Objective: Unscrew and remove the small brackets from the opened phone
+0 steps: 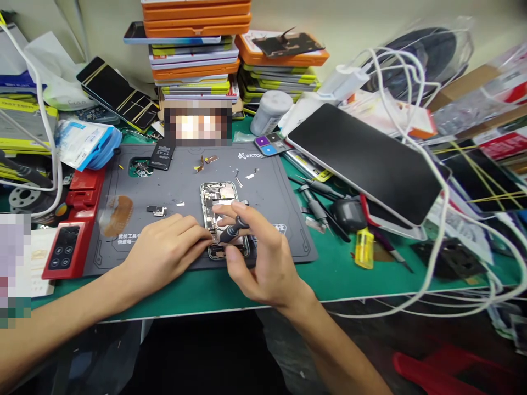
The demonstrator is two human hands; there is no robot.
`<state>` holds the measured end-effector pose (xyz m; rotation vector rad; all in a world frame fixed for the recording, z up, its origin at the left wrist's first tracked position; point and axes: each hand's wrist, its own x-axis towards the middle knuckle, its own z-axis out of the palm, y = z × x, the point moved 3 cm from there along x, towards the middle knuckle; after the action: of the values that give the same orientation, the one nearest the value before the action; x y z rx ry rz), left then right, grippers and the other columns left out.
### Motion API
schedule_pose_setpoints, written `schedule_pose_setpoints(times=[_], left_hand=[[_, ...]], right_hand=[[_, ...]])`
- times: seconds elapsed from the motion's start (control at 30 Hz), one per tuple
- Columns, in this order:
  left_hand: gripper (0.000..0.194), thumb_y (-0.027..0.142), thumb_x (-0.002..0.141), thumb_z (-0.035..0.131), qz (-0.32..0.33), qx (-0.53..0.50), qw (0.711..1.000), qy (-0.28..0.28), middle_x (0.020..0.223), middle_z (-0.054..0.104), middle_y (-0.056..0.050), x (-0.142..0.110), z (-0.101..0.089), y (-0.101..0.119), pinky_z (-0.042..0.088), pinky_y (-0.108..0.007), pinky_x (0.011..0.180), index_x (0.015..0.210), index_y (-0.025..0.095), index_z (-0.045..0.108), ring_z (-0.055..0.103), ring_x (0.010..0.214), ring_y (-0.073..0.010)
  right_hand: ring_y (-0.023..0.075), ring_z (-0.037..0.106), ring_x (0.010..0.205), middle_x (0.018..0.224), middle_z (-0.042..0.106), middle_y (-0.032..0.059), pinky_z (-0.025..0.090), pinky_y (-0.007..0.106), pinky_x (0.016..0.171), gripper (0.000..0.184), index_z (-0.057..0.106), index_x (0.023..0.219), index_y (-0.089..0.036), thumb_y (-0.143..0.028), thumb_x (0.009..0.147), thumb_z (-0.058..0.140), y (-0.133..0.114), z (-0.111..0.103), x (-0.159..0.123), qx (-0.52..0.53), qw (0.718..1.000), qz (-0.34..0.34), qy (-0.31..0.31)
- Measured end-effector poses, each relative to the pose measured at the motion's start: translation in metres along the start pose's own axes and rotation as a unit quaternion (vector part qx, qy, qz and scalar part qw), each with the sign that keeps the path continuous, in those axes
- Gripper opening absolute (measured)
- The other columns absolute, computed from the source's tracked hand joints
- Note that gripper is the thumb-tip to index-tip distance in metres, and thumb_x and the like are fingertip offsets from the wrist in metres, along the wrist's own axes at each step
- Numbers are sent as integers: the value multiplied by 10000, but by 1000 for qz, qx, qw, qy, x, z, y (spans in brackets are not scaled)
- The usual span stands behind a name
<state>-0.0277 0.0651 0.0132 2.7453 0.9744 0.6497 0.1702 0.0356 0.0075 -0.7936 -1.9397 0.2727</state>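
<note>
An opened smartphone [224,196] lies on the grey work mat [181,181], its inner boards and parts exposed. My right hand [265,258] is closed on a small dark screwdriver [234,230], one finger near its top end. The driver leans over the lower half of the phone, and its tip is hard to make out. My left hand [171,241] rests on the mat with fingers together, their tips at the phone's lower left edge. A black phone battery [162,153], a small module [157,210] and tiny loose parts [205,162] lie around the phone.
A red device with buttons [66,249] stands along the mat's left side. Stacked orange and yellow boxes [195,60] rise at the back. To the right are a large black-screened tablet [366,164], hand tools [315,206], a yellow-handled piece [364,248] and looping white cables [438,247].
</note>
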Motion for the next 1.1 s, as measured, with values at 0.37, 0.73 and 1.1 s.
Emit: schedule_pose_setpoints(times=[0.37, 0.73, 1.1], left_hand=[[285, 329, 1172, 514, 12, 9, 1000, 9, 964, 787, -14, 1, -2, 0, 496, -327, 691, 1082, 207, 755, 685, 800, -179], [285, 314, 1180, 497, 46, -4, 999, 1, 994, 810, -20, 4, -4, 4, 520, -320, 715, 1087, 202, 742, 715, 835, -169], [209, 260, 1148, 550, 15, 50, 999, -1, 948, 777, -13, 2, -5, 18, 488, -327, 700, 1030, 200, 712, 677, 786, -176]], right_hand=[[212, 814, 1105, 1477, 694, 142, 751, 325, 774, 749, 327, 1696, -275, -60, 1042, 625, 2, 4, -5, 21, 997, 44, 60], [206, 805, 1153, 1423, 697, 135, 763, 340, 843, 758, 286, 1707, -299, -44, 1063, 593, 4, 8, -5, 47, 996, 50, 59], [177, 782, 903, 1095, 709, 53, 711, 278, 645, 623, 473, 1596, -283, -77, 1029, 630, 3, -7, 4, 68, 974, 54, 210]])
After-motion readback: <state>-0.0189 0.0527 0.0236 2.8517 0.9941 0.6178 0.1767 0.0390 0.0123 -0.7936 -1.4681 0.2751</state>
